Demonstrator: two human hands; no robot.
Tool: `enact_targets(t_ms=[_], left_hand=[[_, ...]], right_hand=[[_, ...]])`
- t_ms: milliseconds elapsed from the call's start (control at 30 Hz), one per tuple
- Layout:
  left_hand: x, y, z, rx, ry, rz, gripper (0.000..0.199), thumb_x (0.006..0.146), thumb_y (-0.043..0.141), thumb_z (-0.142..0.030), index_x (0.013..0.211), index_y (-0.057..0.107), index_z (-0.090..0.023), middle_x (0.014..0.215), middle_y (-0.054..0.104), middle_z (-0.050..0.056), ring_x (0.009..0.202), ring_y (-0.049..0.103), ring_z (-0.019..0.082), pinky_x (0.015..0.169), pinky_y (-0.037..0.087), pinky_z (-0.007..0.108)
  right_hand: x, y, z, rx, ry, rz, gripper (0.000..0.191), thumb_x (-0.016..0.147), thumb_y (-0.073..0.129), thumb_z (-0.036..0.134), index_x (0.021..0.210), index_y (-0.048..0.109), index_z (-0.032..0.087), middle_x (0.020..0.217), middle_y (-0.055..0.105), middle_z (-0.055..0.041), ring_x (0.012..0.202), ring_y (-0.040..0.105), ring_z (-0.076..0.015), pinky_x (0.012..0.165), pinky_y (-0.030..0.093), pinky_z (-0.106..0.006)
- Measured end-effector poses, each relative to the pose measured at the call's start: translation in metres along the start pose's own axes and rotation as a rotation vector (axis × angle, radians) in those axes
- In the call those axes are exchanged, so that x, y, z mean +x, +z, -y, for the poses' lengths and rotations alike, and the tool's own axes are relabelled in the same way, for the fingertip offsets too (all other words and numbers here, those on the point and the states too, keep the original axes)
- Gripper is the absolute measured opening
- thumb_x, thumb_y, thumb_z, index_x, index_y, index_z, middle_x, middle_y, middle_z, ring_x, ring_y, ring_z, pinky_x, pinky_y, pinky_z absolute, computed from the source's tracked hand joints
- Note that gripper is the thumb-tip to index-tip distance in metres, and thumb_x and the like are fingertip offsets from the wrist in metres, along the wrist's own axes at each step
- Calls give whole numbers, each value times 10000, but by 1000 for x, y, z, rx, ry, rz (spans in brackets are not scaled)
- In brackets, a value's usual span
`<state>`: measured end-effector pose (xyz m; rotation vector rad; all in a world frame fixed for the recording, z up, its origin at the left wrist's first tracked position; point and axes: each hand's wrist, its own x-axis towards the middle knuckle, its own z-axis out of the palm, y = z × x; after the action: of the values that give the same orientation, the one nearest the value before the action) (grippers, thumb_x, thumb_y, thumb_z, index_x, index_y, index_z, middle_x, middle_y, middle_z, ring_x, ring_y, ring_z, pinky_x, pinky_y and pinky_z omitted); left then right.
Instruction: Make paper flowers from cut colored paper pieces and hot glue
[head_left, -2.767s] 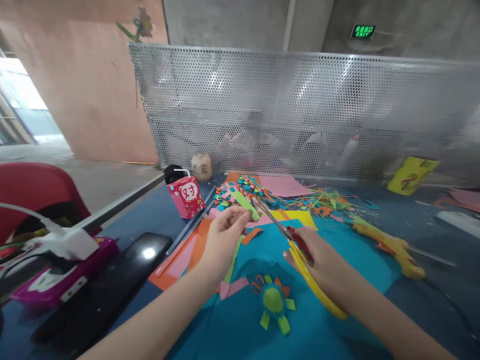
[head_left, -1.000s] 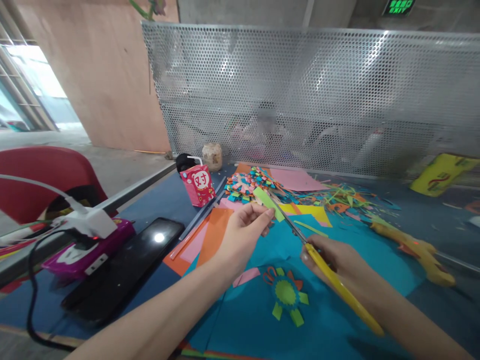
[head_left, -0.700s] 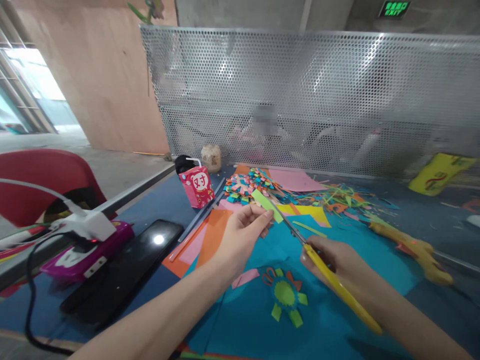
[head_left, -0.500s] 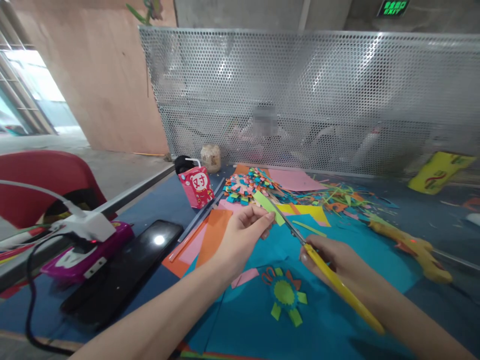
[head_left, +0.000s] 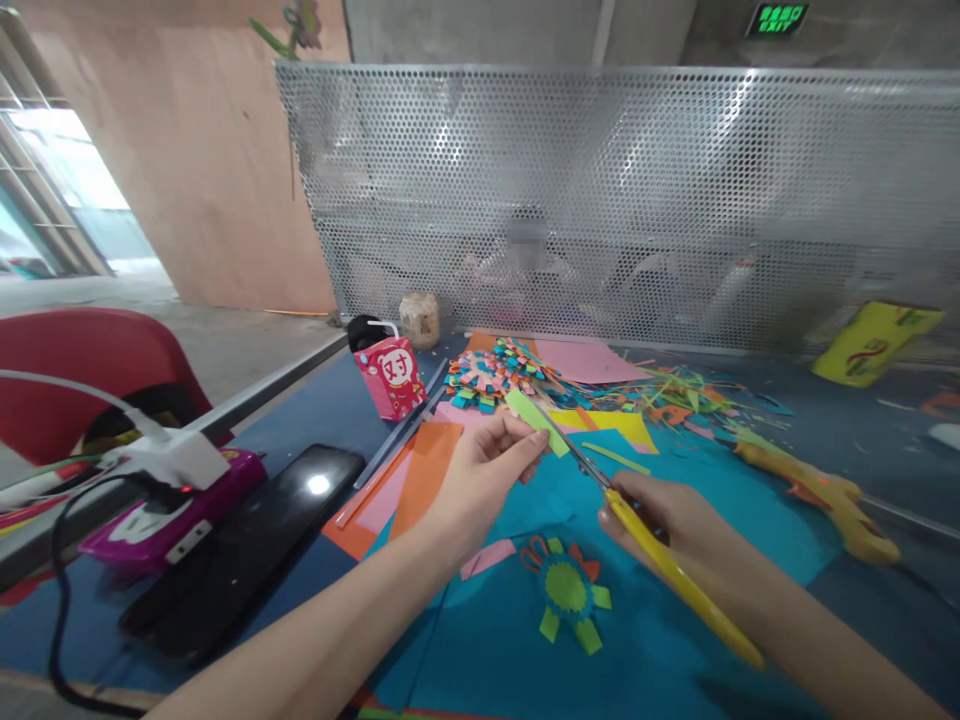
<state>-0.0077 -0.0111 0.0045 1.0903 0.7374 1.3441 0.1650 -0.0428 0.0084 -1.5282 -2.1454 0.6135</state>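
Observation:
My left hand (head_left: 504, 455) pinches a light green paper strip (head_left: 531, 412) between thumb and fingers, above the blue paper (head_left: 517, 650). My right hand (head_left: 660, 515) is closed around the yellow-handled scissors (head_left: 679, 575). Their blades lie along the right edge of the strip; whether they are fully closed I cannot tell. Below the hands a paper flower (head_left: 566, 588) rests on the blue paper, with a green centre, green tabs and orange loops. Left of it is a small pink paper piece (head_left: 487, 558).
At the back lie a pile of finished paper flowers (head_left: 487, 372) and paper scraps (head_left: 694, 395). A yellow glue gun (head_left: 821, 495) is on the right. To the left stand a red drink carton (head_left: 391, 378), a black phone (head_left: 255, 550) and a purple power strip (head_left: 172, 520). A perforated metal screen (head_left: 600, 200) closes the back.
The view has shifted very slightly. Both hands, the green strip and the scissors stay in nearly the same position.

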Motion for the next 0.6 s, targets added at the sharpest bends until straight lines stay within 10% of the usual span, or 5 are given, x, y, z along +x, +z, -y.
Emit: enact_targets(t_ms=[600], left_hand=[[-1,1,-2,53,-23,49,223,657,669,-287,591,507,-147,537,489,-34,495,417,66,496,306,198]], right_hand=[[1,-1,-2,50,6,-10,266,779,468,375,597,373,207,541,340,56,495,335,-101,447,267,-226]])
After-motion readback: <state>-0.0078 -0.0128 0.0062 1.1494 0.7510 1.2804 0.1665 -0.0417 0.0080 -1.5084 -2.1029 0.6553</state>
